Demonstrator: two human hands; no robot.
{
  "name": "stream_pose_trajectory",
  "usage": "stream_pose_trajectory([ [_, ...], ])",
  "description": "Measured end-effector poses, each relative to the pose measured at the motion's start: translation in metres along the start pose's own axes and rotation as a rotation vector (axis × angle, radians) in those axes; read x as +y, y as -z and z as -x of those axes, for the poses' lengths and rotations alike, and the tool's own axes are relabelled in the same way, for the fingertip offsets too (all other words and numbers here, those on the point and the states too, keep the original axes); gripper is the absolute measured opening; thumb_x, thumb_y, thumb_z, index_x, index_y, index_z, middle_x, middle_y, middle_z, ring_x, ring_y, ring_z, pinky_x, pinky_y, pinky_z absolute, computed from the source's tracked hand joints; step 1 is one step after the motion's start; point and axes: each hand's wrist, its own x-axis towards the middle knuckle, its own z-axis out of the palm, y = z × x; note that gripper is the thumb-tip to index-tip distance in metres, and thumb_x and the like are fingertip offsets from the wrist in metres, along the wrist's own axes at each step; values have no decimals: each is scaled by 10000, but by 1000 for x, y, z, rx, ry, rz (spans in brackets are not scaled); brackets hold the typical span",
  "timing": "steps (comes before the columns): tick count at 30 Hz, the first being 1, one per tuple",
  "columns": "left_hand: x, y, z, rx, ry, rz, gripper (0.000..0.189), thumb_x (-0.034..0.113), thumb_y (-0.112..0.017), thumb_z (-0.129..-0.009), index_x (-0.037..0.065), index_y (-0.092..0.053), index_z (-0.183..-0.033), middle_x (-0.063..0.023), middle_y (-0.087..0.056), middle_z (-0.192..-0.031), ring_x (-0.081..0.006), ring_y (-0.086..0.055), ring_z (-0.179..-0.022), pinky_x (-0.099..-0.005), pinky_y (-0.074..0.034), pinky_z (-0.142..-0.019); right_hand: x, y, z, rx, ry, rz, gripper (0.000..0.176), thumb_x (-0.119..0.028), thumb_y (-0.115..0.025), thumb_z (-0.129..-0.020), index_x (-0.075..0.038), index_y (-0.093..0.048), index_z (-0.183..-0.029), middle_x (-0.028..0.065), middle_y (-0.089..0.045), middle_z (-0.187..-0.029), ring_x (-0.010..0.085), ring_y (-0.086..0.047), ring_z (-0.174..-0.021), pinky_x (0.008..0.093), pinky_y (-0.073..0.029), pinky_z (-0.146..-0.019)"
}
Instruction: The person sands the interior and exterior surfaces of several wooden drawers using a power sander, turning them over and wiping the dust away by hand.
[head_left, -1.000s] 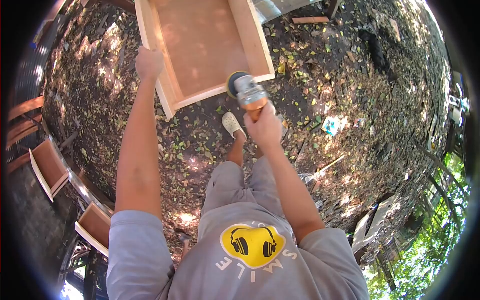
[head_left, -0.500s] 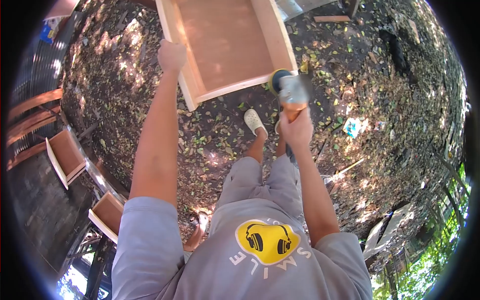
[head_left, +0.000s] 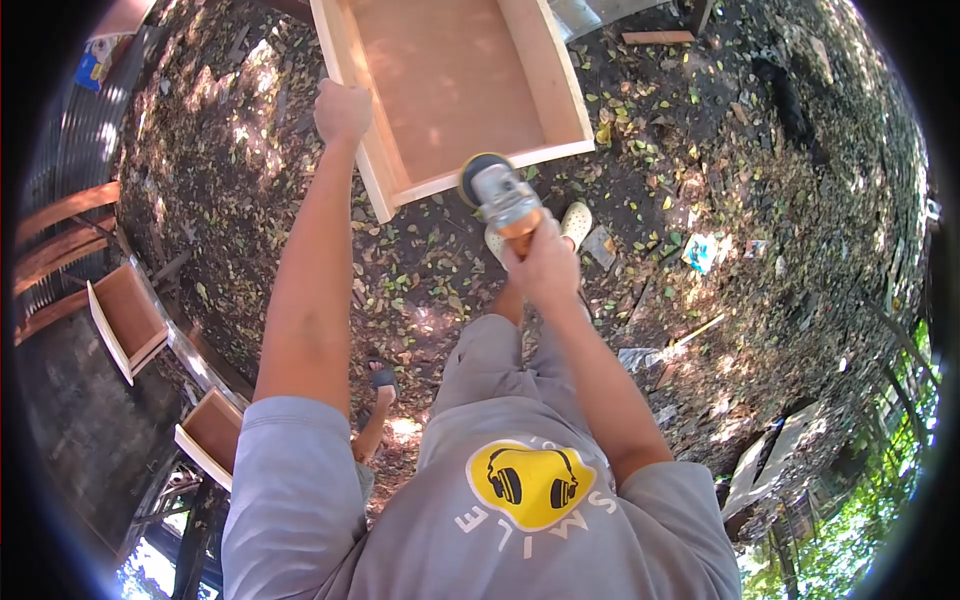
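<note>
A pale wooden drawer with a brown flat bottom is at the top of the view, its near edge toward me. My left hand is closed over the top of its left side board. In my right hand is an angle grinder with an orange and silver body, gripped around the body. Its round sanding disc overlaps the drawer's near edge, left of the middle.
Leaf-strewn ground surrounds my feet in pale clogs. Two more drawers rest along the left side. Another person's leg shows behind my left arm. A dark shape lies at upper right.
My right hand has swept the grinder leftward along the drawer's near edge from its right corner. My left hand keeps its hold. The other person's foot has shifted.
</note>
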Motion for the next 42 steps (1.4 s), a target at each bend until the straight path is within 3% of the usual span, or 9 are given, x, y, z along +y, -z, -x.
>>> stream_pose_trajectory([
  [4,-1,-2,1,0,-1,18,414,211,-587,-800,-91,-565,-1083,-317,-652,-1055,-436,-648,-1019,-469,-508,-918,37,30,-18,105,-242,36,482,-359,-663,-815,-26,-516,-1130,258,-665,-965,471,-640,-876,546,-505,-765],
  [11,-6,-8,-5,31,-19,68,430,241,-587,-796,-91,-568,-1068,-339,-643,-1047,-463,-632,-1026,-487,-493,-930,120,51,-54,490,-340,80,528,-357,-708,-775,43,-486,-1038,308,-634,-889,495,-629,-856,542,-496,-747],
  [14,-2,-3,-1,16,-5,78,414,225,-579,-800,-89,-564,-1069,-341,-640,-1055,-462,-632,-1026,-487,-497,-928,100,41,-31,480,-187,-16,531,-305,-736,-750,47,-460,-1037,307,-635,-884,487,-637,-853,539,-499,-749],
  [21,2,3,2,-1,5,30,413,188,-577,-798,-101,-552,-1093,-315,-650,-1071,-428,-647,-1032,-454,-514,-918,-2,-21,14,44,-19,-259,556,-237,-747,-733,-10,-477,-1163,220,-653,-943,423,-644,-873,491,-518,-748],
  [31,-1,2,1,14,-19,3,444,240,-600,-794,-94,-562,-1085,-316,-651,-1062,-437,-642,-1031,-472,-504,-920,-15,-71,23,100,310,-205,539,-163,-739,-708,-2,-486,-1156,150,-573,-902,352,-616,-837,447,-514,-686],
  [35,2,4,4,-16,-17,15,454,268,-606,-801,-83,-570,-1086,-310,-654,-1057,-442,-640,-1022,-481,-497,-922,18,-60,19,123,87,-189,567,-253,-760,-729,-33,-504,-1185,172,-605,-988,357,-626,-893,473,-509,-744],
  [38,-27,-16,-20,-165,-107,-78,356,264,-604,-845,-28,-605,-1048,-250,-681,-966,-373,-689,-937,-466,-555,-809,60,-42,11,76,-138,-164,451,-309,-775,-733,-60,-595,-1064,182,-658,-917,399,-648,-880,472,-520,-755],
  [39,-34,-25,-21,-85,-224,-299,323,267,-602,-860,-4,-609,-1035,-209,-692,-890,-357,-704,-882,-447,-574,-763,69,-38,2,111,-296,-95,551,-378,-769,-740,-44,-572,-1132,191,-668,-997,384,-661,-905,449,-524,-773],
  [42,1,-4,-1,40,56,-4,331,163,-551,-815,-45,-533,-1071,-290,-657,-1038,-423,-660,-990,-479,-531,-872,115,-27,-23,422,-183,-125,571,-309,-780,-777,10,-493,-1154,241,-651,-987,429,-648,-927,462,-511,-788],
])
